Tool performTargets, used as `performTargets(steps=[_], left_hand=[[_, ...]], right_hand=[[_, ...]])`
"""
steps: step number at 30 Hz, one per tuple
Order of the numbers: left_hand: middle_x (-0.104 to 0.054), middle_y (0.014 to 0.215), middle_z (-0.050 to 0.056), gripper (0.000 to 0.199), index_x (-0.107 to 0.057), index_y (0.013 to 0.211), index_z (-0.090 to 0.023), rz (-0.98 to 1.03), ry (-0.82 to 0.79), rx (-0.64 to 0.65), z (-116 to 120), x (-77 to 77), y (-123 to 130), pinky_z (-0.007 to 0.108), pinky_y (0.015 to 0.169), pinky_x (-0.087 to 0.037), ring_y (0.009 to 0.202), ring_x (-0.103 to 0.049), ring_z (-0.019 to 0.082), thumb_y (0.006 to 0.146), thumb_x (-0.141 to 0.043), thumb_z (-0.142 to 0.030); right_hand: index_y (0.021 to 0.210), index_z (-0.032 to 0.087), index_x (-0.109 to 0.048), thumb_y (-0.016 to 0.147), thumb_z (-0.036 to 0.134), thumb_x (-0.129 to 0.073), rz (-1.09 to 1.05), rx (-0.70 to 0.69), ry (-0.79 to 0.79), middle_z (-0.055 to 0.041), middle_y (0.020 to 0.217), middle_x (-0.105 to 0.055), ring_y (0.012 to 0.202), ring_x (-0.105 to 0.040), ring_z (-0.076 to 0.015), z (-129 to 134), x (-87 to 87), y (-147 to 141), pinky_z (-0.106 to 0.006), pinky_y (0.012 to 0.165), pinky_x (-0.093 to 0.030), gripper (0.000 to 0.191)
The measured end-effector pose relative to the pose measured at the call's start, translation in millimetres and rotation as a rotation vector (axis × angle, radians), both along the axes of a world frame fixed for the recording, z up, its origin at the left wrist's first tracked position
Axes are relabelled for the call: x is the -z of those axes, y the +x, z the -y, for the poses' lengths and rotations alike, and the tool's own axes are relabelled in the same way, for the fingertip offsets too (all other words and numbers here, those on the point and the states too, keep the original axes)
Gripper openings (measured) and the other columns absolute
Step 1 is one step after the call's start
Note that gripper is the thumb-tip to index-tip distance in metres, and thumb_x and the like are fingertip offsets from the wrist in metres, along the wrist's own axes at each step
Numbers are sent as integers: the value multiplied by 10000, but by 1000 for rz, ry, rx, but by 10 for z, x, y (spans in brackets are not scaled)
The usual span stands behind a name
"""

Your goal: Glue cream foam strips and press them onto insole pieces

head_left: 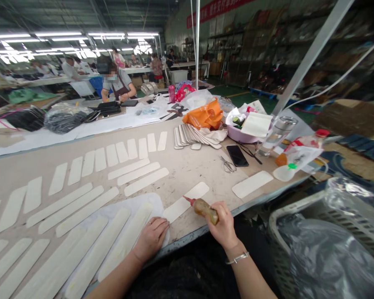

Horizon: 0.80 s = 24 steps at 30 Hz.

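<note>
My right hand (221, 222) is wrapped round a brownish glue bottle (205, 211), whose red nozzle points left over a pale strip (187, 202) on the table. The nozzle tip is above or on the strip; contact cannot be made out. At the strip's lower left end rests my left hand (154, 236), fingers together and curled, on the edge of a white sheet (157, 203). What it holds, if anything, is hidden. Long pale strips (124, 241) lie on that sheet to the left. Another pale strip (252, 184) lies by itself to the right.
Rows of pale pieces (112, 155) cover the table's left side. Further back are a stack of pieces (193, 136), an orange bag (204, 114), scissors (228, 165), a phone (237, 155) and a purple basin (243, 135). A crate (280, 245) stands at right. A person (118, 83) works opposite.
</note>
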<state>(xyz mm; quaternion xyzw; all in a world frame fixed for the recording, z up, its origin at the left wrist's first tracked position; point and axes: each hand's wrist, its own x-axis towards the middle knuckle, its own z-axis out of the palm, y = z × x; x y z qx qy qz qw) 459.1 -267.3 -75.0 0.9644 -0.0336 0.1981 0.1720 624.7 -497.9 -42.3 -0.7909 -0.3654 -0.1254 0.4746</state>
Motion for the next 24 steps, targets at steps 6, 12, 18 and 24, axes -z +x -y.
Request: performTargets(steps=[6,12,18,24], left_hand=[[-649,954,70,221,-641,1006,-159,-25,-25,-2,11,10,0,345,879,-487,910,-563,171,885,-456,-158],[-650,954,69,213,-636,994,-151,-37,-31,19,3,34,4,346,889,-470,908,-559,169,882,-455,-142],[-647,950,70,208,-633,988,-152,-37,-27,18,8,20,2,357,872,-472,898,-554,177,886,-452,-144],[-644,948,75,210,-640,991,-145,-11,-3,31,-2,14,0,346,865,-483,900,-558,173,884,-460,-146]], right_hand=[[928,212,-534,789,166,-543,-52,-270,-105,-43,834,-508,788,-502,-186,-143,-32,-302,-331,663,-465,146],[887,215,-533,779,151,-546,-72,-306,-170,-40,820,-503,804,-486,-194,-201,-44,-364,-329,673,-451,126],[900,207,-513,797,173,-552,-79,-298,-183,-38,821,-503,785,-487,-182,-54,-83,-393,-320,664,-434,115],[934,207,-516,782,149,-565,28,-150,-185,-43,839,-499,773,-484,-176,180,-60,-240,-315,667,-439,170]])
